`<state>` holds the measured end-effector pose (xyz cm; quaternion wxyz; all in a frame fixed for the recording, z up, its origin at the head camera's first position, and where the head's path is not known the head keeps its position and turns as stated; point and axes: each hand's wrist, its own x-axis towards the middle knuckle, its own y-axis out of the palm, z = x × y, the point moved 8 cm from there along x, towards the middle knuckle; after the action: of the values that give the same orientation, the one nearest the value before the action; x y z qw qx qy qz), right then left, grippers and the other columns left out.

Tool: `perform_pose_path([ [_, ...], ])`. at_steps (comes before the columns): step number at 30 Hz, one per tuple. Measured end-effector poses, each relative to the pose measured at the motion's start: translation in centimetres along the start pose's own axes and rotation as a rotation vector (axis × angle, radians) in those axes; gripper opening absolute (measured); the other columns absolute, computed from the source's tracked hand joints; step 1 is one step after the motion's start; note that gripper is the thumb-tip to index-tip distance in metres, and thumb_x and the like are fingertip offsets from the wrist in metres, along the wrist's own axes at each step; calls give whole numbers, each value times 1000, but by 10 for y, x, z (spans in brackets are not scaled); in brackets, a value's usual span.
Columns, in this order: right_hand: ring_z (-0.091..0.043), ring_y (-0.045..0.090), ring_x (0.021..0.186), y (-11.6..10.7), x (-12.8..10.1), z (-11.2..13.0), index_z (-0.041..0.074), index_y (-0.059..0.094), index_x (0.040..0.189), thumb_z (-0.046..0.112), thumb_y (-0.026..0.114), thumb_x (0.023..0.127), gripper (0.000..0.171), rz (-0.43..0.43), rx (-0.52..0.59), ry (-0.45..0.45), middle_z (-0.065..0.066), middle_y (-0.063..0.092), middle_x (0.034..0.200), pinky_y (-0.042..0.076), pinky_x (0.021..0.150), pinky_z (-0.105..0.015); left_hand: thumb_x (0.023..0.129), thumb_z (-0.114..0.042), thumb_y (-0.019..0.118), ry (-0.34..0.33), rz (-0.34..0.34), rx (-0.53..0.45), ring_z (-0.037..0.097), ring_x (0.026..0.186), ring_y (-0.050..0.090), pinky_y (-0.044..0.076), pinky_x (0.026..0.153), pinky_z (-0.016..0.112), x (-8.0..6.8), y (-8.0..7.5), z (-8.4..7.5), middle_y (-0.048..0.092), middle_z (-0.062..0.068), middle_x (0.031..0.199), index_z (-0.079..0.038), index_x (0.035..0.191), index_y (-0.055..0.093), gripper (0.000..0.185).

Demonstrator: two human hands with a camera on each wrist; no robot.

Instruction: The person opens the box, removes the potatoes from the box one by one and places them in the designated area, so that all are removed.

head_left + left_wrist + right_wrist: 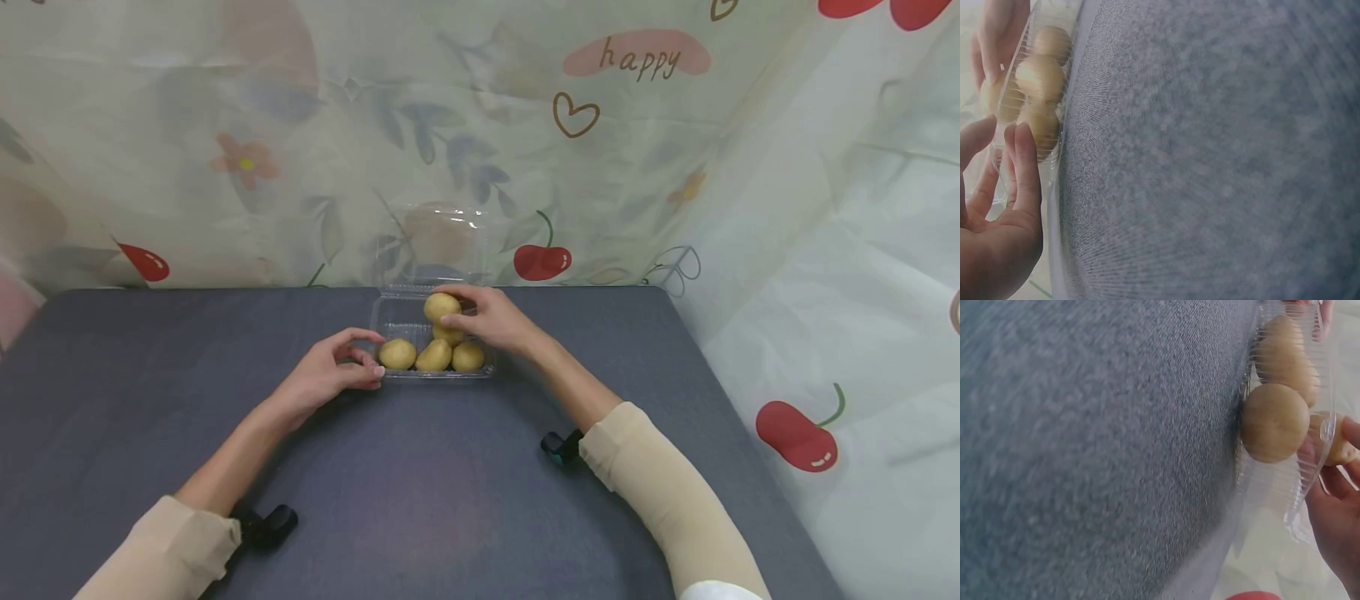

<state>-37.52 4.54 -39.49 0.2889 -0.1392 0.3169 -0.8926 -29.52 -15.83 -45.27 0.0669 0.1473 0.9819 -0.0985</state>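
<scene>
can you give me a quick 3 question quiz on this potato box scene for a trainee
1. True or false: the lid of the clear plastic box is closed.
2. Which hand holds the top potato? A) left hand B) right hand C) neither
3. How many potatoes lie in the front row of the box, nearest the person?

Key
1. False: the lid stands open at the back.
2. B: the right hand grips it, while the left hand rests at the box's left end.
3. Three in the front row.
</scene>
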Motion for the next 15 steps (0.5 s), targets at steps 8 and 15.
perform_pose_path([
  [8,-21,62,115,-9,-7,-3,11,57,141,22,69,96,48,-12,36,-22,-6,61,133,52,95,-33,92,-13,73,0,-4,0,30,93,69,59,86,40,2,0,1,61,17,98,-6,138,49,53],
  [15,-22,63,115,-18,-14,-14,12,56,141,21,70,95,49,-16,109,14,-6,58,136,53,95,-33,90,-14,75,10,-2,19,33,90,69,59,85,40,1,-3,1,63,17,95,-7,138,50,55],
])
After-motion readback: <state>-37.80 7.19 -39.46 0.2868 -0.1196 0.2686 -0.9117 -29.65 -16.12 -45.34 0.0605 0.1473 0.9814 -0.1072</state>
